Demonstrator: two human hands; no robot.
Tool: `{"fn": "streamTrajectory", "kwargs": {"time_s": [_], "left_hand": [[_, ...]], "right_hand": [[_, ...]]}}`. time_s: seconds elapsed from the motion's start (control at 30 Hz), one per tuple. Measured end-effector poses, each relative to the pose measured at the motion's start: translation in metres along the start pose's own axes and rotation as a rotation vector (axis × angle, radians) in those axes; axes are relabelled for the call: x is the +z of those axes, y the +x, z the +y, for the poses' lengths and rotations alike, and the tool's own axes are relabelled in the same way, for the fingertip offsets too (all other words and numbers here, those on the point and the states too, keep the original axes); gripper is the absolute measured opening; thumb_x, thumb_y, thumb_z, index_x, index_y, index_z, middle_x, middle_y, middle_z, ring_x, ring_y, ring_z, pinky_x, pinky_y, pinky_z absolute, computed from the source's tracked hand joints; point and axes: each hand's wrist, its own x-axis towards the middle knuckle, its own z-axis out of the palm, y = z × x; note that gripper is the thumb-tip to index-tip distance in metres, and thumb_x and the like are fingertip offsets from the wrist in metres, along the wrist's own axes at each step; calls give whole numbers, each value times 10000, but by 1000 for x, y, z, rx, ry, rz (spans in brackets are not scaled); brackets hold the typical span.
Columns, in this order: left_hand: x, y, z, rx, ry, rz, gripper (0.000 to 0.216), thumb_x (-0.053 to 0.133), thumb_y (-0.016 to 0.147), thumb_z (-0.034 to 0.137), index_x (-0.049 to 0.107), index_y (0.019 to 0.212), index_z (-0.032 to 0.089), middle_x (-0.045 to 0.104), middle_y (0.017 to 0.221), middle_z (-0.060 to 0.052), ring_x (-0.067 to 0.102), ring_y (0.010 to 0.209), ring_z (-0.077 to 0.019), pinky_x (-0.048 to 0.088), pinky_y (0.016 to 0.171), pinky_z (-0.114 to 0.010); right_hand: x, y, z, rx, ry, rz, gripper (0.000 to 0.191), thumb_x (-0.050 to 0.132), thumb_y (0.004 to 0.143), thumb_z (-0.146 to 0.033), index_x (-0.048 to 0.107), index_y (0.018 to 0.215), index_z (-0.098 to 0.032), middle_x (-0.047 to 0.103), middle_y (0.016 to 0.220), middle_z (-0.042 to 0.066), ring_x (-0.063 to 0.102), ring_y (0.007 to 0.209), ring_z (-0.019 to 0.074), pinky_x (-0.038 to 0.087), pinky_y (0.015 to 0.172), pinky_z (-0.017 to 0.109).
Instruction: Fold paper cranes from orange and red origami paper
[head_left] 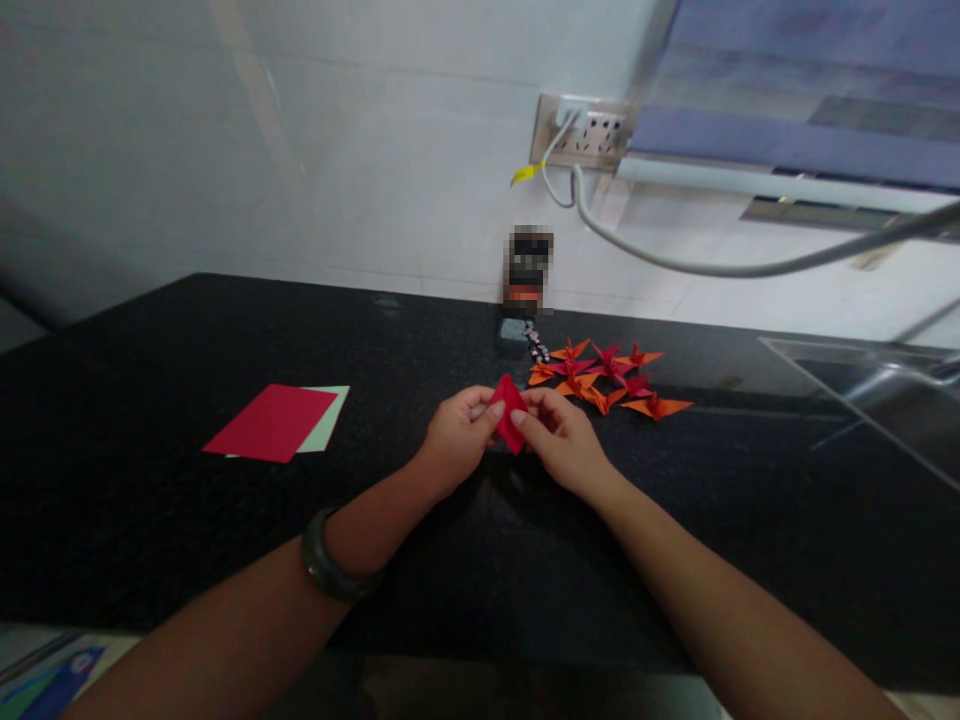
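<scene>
We note left hand (pixel 459 432) and right hand (pixel 568 442) pinching one part-folded red paper (pixel 508 398). Apparently finished origami cranes (pixel 609 367) lie right; flat paper sheets (pixel 270 423) at left are unfolded.

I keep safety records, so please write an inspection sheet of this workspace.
Surface: dark, glossy countertop.
Job's things: folded red paper in hand; red sheet partly covering pale green sheet, left; orange and red folded figures, right.
Clutter: pixelated object at the back.
Hands: left hand and right hand both pinch the folded red paper.
Cables: thin cable in socket panel; thicker grey cable or hose, upper right.
Surroundings: pale wall behind; sink at right edge.
</scene>
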Motion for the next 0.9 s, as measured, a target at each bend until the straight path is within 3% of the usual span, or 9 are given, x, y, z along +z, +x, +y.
{"fn": "streamTrajectory", "kwargs": {"time_s": [0.27, 0.5, 0.9], "left_hand": [[1, -1, 2, -60, -80, -17, 146, 578, 731, 263, 595, 800, 136, 625, 592, 4, 587, 530, -119, 478, 553, -246], [1, -1, 2, -50, -64, -3, 134, 580, 736, 265, 592, 769, 136, 619, 573, 10, 575, 497, -104, 468, 501, -220], [1, -2, 1, -53, -31, -82, 188, 577, 744, 315, 574, 782, 131, 605, 570, 6, 576, 496, -100, 481, 491, -213]], "right_hand": [[-5, 2, 5, -6, 46, 52, 335, 440, 819, -433, 644, 826, -166, 548, 585, 0, 490, 507, 116, 408, 489, 238], [-3, 2, 4, 39, 171, 12, 241, 612, 704, -370, 640, 855, -184, 618, 669, 8, 521, 527, 112, 430, 508, 242], [-1, 3, 4, 52, 193, -6, 218, 634, 677, -353, 577, 795, -179, 570, 564, -32, 495, 466, 92, 400, 459, 221]]}}
